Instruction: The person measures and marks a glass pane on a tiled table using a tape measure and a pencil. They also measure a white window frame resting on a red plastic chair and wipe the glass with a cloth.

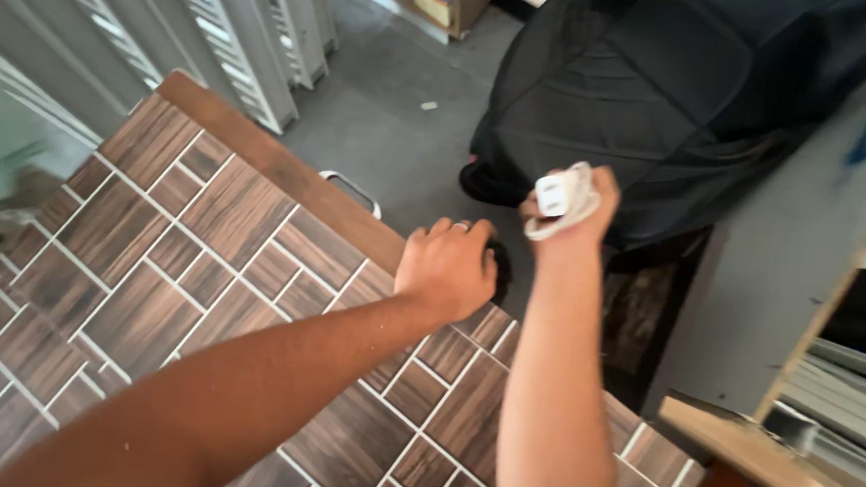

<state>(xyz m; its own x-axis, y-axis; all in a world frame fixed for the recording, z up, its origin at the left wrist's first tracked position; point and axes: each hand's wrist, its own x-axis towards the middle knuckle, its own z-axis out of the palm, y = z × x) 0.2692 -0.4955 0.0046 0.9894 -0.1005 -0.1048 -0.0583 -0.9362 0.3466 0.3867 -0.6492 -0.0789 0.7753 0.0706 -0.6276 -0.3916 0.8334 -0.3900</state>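
Bench (202, 259): wood-grain brown panels, pale seams, smooth with slight sheen. Cover (662, 97): black cloth, matt, creased. Floor (391, 111): grey, matt, looks like concrete. Right hand (580, 207) holds white glossy plastic block (556, 194) with white cord.

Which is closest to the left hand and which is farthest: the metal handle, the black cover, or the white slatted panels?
From the left hand, seen by the head camera:
1. Metal handle, just left of it, past the board's edge.
2. Black cover, up and right.
3. White slatted panels, far upper left.
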